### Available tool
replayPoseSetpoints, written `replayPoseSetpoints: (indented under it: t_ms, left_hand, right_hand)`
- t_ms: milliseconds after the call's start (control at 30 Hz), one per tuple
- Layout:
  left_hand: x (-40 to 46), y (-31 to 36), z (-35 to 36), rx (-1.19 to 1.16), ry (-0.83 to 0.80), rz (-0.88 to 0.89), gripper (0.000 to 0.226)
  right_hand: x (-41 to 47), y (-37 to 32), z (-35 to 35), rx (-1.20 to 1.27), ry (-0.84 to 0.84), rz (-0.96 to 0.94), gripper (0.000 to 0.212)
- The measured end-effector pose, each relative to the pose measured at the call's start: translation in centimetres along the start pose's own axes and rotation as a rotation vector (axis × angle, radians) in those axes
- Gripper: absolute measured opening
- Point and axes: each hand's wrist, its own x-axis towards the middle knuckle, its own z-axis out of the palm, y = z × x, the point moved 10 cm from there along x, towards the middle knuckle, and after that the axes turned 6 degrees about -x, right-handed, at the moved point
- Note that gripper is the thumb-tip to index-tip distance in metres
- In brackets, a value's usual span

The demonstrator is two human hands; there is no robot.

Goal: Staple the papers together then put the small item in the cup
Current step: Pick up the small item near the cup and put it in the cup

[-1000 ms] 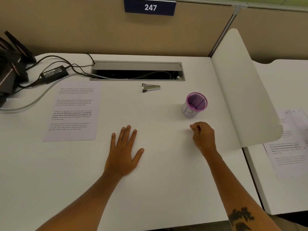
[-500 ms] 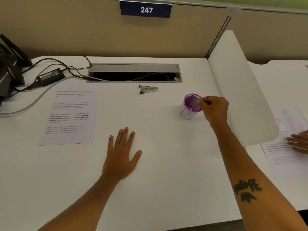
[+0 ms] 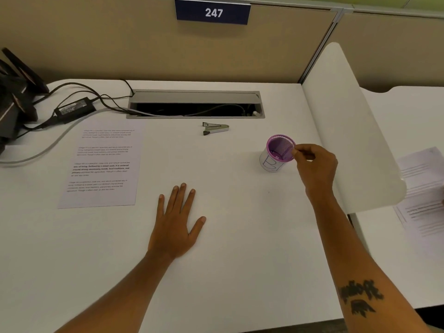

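Note:
A printed stack of papers (image 3: 103, 164) lies flat on the white desk at the left. A small grey stapler (image 3: 215, 128) rests on the desk behind the middle, near the cable slot. The cup (image 3: 269, 163), purple mesh inside with a white paper wrap, stands upright at the right. A small pale speck shows at its bottom. My right hand (image 3: 314, 164) hovers at the cup's right rim, thumb and forefinger pinched together over the opening, with nothing visible between them. My left hand (image 3: 176, 222) lies flat on the desk, fingers spread, holding nothing.
A cable slot (image 3: 195, 109) opens at the back of the desk. A black power adapter (image 3: 74, 110) with cables and a dark device (image 3: 14, 99) sit at the far left. A white curved divider (image 3: 348, 131) bounds the right side. More papers (image 3: 422, 188) lie on the neighbouring desk.
My right hand rose from the desk in front of the cup to the cup's rim and stays there. My left hand has not moved.

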Motion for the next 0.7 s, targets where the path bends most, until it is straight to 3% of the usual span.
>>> replayPoseSetpoints:
  t_ms: [133, 400, 700]
  left_hand:
    - [0.0, 0.1, -0.2, -0.014, 0.012, 0.005, 0.081]
    - [0.0, 0.0, -0.1, -0.009, 0.005, 0.003, 0.081]
    - [-0.1, 0.0, -0.1, -0.015, 0.010, 0.006, 0.081]
  right_hand:
    - [-4.3, 2.8, 0.1, 0.057, 0.037, 0.111, 0.009]
    - [-10.5, 7.2, 4.4, -0.120, -0.097, 0.153, 0.013]
    - [-10.2, 6.3, 6.2, -0.190, -0.154, 0.019, 0.016]
